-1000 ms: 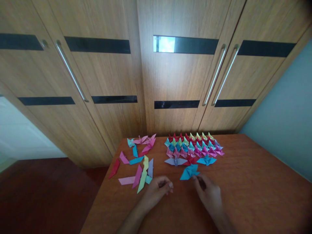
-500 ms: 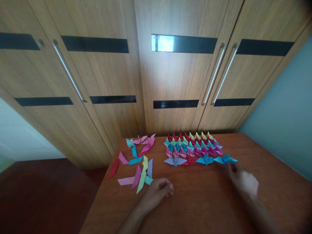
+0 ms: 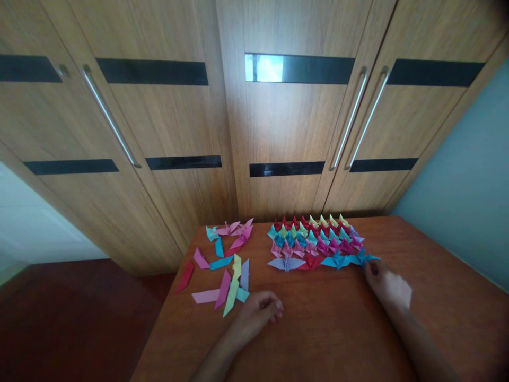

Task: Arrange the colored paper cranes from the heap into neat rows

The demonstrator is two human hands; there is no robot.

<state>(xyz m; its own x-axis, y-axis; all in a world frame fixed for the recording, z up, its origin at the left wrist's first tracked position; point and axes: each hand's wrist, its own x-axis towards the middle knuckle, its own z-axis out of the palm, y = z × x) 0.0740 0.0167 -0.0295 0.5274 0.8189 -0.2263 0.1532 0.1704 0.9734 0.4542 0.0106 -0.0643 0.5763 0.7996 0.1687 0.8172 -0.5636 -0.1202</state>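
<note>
Blue paper crane, beyond right hand, touching

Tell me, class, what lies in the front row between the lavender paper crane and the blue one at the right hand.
A red crane, then another blue crane, as the head view shows.

In the lower right, a blue origami crane is touched by the right hand; whether it is pinched cannot be made out. Rows of coloured cranes are set just above. At lower centre, the left hand is held loosely curled beside folded paper strips.
</note>
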